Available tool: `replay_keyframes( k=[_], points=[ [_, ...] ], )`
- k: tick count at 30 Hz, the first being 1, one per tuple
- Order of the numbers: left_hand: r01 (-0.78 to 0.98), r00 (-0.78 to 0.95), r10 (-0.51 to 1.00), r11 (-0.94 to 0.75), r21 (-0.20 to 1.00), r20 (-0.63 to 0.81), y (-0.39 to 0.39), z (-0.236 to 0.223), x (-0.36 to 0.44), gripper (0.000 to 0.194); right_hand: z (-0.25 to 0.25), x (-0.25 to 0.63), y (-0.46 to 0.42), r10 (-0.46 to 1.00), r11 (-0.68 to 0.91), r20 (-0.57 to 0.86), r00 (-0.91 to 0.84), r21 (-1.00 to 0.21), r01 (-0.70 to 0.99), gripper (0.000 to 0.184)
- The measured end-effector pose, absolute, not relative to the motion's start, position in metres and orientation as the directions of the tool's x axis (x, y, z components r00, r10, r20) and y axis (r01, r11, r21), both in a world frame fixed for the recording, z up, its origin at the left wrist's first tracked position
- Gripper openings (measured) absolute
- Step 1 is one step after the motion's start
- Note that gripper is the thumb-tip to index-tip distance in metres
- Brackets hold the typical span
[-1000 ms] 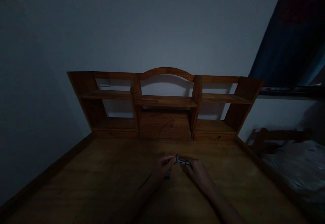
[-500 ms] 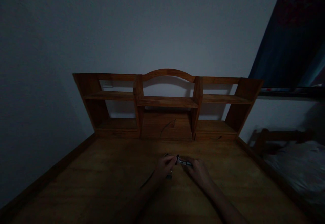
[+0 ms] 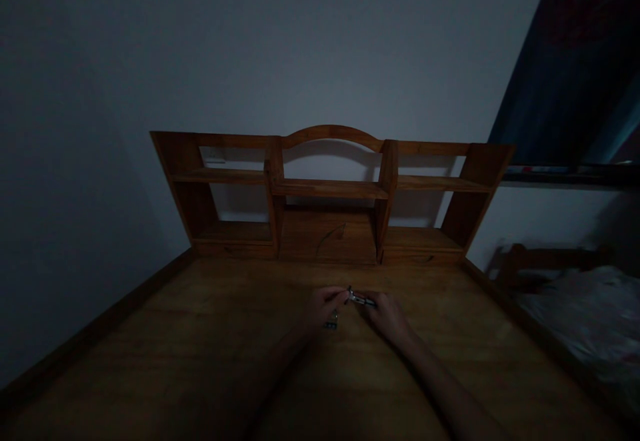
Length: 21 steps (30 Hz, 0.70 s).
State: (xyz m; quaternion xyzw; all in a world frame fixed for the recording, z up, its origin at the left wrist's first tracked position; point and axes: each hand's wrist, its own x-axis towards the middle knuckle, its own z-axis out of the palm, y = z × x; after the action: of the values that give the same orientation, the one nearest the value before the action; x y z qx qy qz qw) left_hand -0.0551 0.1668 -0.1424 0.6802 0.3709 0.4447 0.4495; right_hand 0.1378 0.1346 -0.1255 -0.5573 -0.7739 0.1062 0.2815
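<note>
In dim light both my hands meet over the middle of a wooden desk. My left hand and my right hand are both closed, pinching a small shiny metal object between their fingertips. The object is thin and reflective; I cannot make out what it is. A small dark piece lies or hangs just under my left hand.
A wooden shelf unit with an arched top stands at the back of the desk against a pale wall. A bed with light bedding and a wooden frame lies to the right. A dark curtain hangs at the upper right.
My hands stay together on the small object. The view has tilted slightly, so hands and shelf sit a little higher in the picture.
</note>
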Motion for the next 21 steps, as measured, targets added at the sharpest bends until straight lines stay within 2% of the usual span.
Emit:
replay_keyframes(
  k=[3, 8, 14, 21],
  points=[
    [0.124, 0.329, 0.898, -0.348, 0.929, 0.292, 0.1696, -0.1474, -0.0541, 0.047, -0.1266, 0.1374, 0.1354, 0.924, 0.349, 0.318, -0.212, -0.478, 0.806, 0.032],
    [0.04, 0.326, 0.906, -0.298, 0.954, 0.269, 0.1679, -0.145, -0.0517, 0.043, -0.127, 0.136, 0.1358, 0.941, 0.311, 0.283, -0.185, -0.512, 0.801, 0.031],
    [0.117, 0.32, 0.906, -0.328, 0.937, 0.277, 0.1633, -0.1395, -0.0538, 0.044, -0.1276, 0.1365, 0.1365, 0.937, 0.332, 0.282, -0.205, -0.544, 0.771, 0.036],
    [0.09, 0.312, 0.905, -0.33, 0.94, 0.288, 0.1654, -0.1414, -0.0533, 0.041, -0.1265, 0.1365, 0.1356, 0.931, 0.344, 0.298, -0.21, -0.529, 0.776, 0.036]
  ],
)
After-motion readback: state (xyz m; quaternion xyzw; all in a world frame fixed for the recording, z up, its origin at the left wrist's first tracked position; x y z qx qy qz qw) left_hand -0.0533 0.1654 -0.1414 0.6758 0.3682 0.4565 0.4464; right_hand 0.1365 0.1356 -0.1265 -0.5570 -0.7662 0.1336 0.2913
